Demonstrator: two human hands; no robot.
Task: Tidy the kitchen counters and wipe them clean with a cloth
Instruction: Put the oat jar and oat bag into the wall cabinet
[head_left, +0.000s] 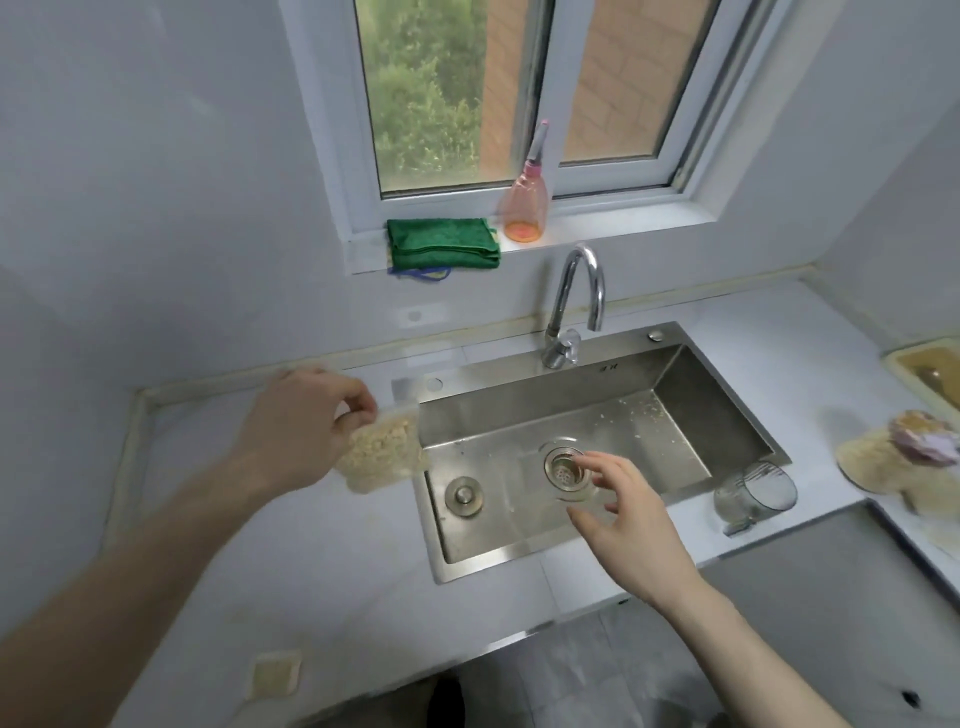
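Pale, smooth worktop (322, 561) is seen nearest, not yet wiped. Just beyond, the right hand (626, 506) hovers over the brushed stainless-steel sink (727, 410) with fingers loosely spread, grasping nothing. To the left, a clear plastic bag of beige crumbly grain (382, 454) is pinched by the left hand (306, 421) at the sink's edge. Crumbs are scattered in the basin, and a tipped clear glass jar (756, 496) lies at right, so tidying is judged barely begun. Farthest, the folded green terry cloth (441, 244) rests untouched on the windowsill.

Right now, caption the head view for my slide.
Left hand holds a bag of oats beside the sink; right hand hovers open.
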